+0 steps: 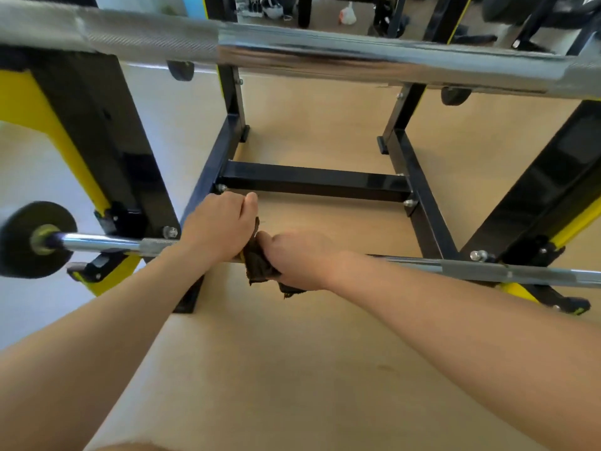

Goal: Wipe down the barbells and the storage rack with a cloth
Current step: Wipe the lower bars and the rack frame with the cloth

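The left hand is curling around the lower barbell, and the right hand just beside it is gripping a dark cloth bunched on the same bar. Beyond the hands the black-and-yellow storage rack is standing on a tan floor. A second barbell is lying across above them, with dark gym gear sitting farther off.

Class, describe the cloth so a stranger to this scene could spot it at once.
Find the black and yellow rack, then the lower barbell across its near side. Between the left hand and right hand on that bar sits the cloth: dark and crumpled, unlike the shiny steel beside it.
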